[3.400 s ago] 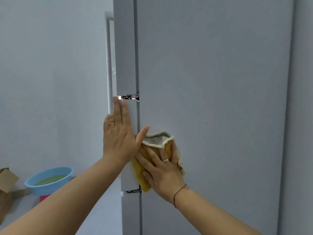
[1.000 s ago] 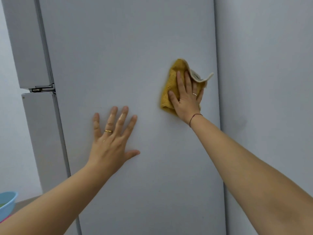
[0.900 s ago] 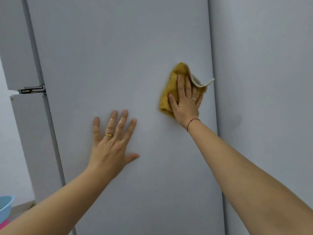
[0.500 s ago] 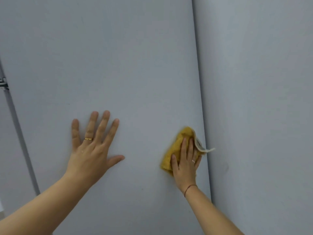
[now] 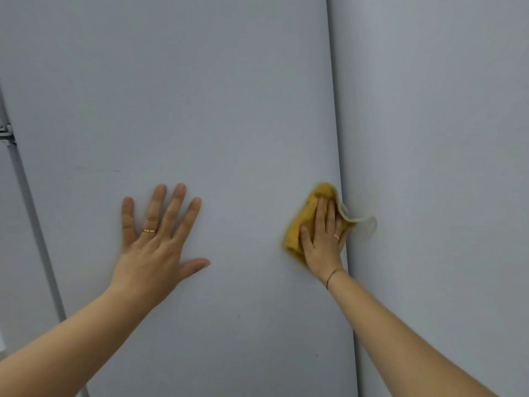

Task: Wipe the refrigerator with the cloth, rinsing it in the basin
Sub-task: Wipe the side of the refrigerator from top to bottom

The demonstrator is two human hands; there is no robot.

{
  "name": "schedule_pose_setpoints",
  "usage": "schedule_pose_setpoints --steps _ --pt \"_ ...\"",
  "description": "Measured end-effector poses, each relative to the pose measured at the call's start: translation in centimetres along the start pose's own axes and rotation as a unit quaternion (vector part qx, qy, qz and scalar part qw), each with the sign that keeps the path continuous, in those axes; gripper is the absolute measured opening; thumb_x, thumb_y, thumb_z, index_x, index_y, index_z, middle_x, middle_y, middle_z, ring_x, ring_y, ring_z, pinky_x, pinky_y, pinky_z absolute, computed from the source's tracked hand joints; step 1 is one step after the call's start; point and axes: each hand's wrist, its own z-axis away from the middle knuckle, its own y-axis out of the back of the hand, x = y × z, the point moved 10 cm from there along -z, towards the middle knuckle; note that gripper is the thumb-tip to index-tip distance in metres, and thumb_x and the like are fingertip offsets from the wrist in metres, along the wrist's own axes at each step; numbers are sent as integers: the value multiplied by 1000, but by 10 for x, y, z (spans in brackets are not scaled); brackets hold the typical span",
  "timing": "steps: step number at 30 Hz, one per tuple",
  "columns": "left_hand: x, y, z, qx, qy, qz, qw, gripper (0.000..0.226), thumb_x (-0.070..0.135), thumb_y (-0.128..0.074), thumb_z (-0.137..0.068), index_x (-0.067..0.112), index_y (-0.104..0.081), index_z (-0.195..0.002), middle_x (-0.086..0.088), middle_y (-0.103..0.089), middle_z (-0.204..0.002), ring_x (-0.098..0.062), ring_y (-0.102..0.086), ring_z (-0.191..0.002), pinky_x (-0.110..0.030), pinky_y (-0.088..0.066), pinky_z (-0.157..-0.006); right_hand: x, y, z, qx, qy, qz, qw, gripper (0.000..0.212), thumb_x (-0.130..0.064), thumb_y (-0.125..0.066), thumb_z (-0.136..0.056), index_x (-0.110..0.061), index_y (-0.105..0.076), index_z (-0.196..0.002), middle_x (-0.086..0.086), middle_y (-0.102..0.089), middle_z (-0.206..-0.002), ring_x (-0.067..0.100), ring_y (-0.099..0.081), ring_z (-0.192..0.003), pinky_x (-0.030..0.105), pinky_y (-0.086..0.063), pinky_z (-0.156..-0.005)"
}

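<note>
The grey side panel of the refrigerator (image 5: 200, 96) fills most of the head view. My right hand (image 5: 323, 242) presses a yellow cloth (image 5: 300, 224) flat against the panel close to its right edge; a pale corner of the cloth flaps out past that edge. My left hand (image 5: 156, 245) lies flat on the panel to the left, fingers spread, holding nothing. The basin is out of view.
A grey wall (image 5: 443, 167) meets the refrigerator's right edge with a narrow gap. At the far left is the door seam with a metal hinge (image 5: 5, 136).
My right hand has slid the cloth down the panel's right side from high up, then slightly upward in the last half second. The left hand stays planted.
</note>
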Motion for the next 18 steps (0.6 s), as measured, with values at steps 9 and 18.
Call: schedule_pose_setpoints --steps 9,18 --pt "1 6 8 41 7 -6 999 91 67 -33 -79 12 -27 -151 -13 -15 -160 -34 -12 -148 -65 0 -114 -30 28 -48 33 33 -26 999 81 -69 -8 -79 -34 8 -150 -3 11 -160 24 4 -147 57 8 -115" --pt "33 -12 55 56 13 -11 998 89 63 -45 -82 12 -26 -152 -14 -15 -160 -34 -10 -148 -63 1 -115 34 -39 56 41 4 -35 999 76 -72 -2 -85 -30 13 -146 -3 10 -159 24 5 -147 54 11 -113"
